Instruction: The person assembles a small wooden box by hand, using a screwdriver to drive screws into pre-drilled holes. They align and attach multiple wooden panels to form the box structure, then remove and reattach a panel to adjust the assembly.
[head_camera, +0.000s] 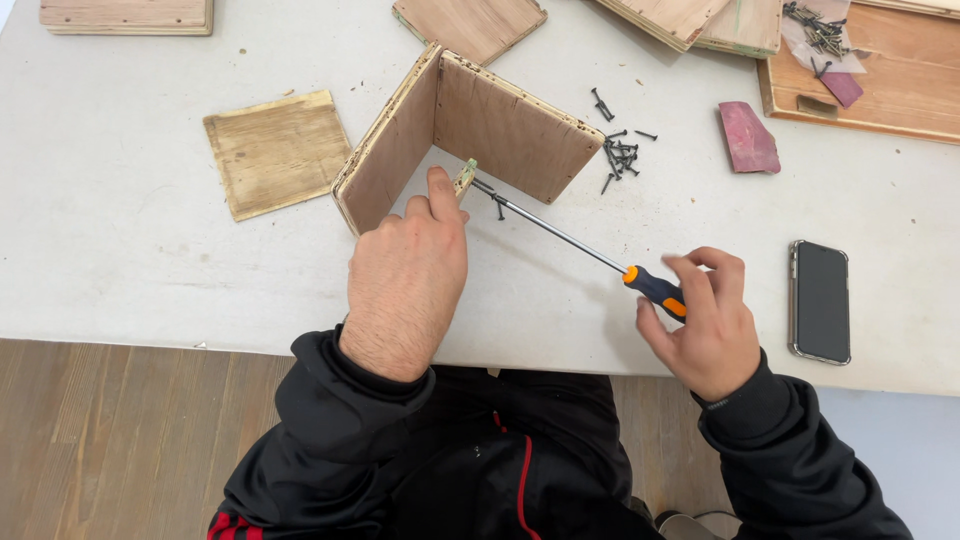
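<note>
Two plywood panels (500, 125) stand joined in an L shape on the white table (120, 230). My left hand (410, 275) pinches a small wooden block (465, 177) inside the corner of the L. My right hand (705, 320) grips the orange and dark handle of a long screwdriver (560, 232). Its shaft points up-left, with the tip at the small block. A single dark screw (498, 208) lies under the shaft.
A loose plywood square (278, 152) lies left of the L. Several dark screws (620, 150) are scattered to its right, near a dark red block (747, 138). A phone (820, 300) lies face up at right. More boards and a wooden tray (880, 80) line the far edge.
</note>
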